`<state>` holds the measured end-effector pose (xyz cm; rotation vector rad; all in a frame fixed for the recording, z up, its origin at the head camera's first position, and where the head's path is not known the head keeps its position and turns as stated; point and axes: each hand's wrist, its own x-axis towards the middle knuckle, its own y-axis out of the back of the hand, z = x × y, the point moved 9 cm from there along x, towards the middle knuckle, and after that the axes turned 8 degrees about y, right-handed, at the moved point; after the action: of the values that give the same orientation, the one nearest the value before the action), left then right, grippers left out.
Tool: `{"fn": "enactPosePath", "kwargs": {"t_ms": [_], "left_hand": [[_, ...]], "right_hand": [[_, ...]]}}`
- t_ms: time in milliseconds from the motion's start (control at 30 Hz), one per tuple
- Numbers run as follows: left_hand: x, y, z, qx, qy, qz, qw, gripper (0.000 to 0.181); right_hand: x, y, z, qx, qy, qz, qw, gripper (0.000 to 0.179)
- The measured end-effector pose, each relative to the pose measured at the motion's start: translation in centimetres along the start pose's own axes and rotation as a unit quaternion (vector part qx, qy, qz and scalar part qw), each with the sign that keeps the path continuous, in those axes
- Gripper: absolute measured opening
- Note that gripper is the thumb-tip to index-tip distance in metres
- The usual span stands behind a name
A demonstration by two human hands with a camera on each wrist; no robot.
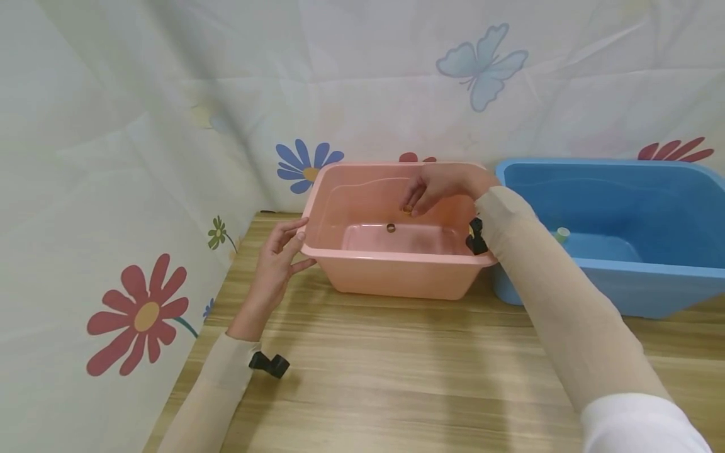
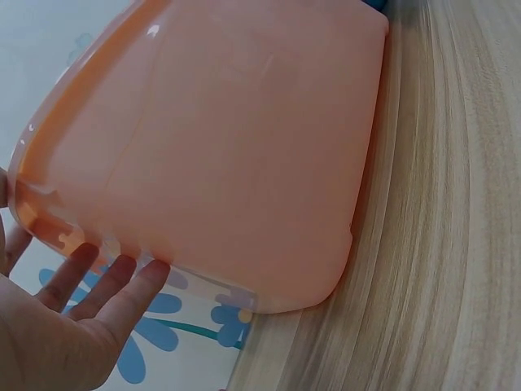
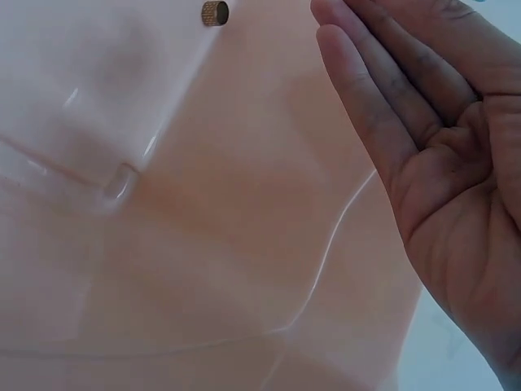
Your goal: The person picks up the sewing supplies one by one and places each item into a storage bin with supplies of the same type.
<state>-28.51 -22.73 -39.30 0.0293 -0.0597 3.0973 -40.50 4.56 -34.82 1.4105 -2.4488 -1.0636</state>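
Note:
My left hand (image 1: 272, 264) holds the left rim of a pink plastic tub (image 1: 396, 277). In the left wrist view, several of its fingertips (image 2: 151, 281) touch the tub's outer wall below the rim. Inside the tub, my right hand (image 1: 438, 185) pinches a small gold-coloured ring (image 1: 407, 209) between thumb and fingers, above the tub's floor. A second small brass-coloured ring (image 1: 391, 228) lies down in the tub; its textured outside shows in the right wrist view, where the brass-coloured ring (image 3: 215, 13) is near the top edge. The pinched ring is hidden in that view.
To the right stands a blue tub (image 1: 651, 289), close beside the pink one, with a small pale green cylinder (image 1: 562, 234) inside. Both tubs rest on a wood-grain table (image 1: 385, 371). A white curtain (image 1: 362, 82) with printed flowers and a butterfly hangs behind.

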Motion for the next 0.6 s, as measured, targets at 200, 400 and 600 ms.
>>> {"fn": "enactPosePath", "kwargs": {"t_ms": [200, 400, 600], "left_hand": [[0.13, 0.02, -0.11, -0.004, 0.007, 0.001, 1.0000, 0.040], [0.15, -0.01, -0.01, -0.002, 0.004, 0.001, 1.0000, 0.041], [0.06, -0.05, -0.06, 0.001, 0.004, 0.001, 1.0000, 0.041]], "right_hand": [[-0.02, -0.30, 0.31, -0.042, -0.010, -0.015, 0.9990, 0.031], [-0.18, -0.42, 0.33, -0.043, -0.015, -0.018, 0.9988, 0.032], [0.01, -0.32, -0.01, -0.035, -0.002, -0.016, 0.9992, 0.036]]}}
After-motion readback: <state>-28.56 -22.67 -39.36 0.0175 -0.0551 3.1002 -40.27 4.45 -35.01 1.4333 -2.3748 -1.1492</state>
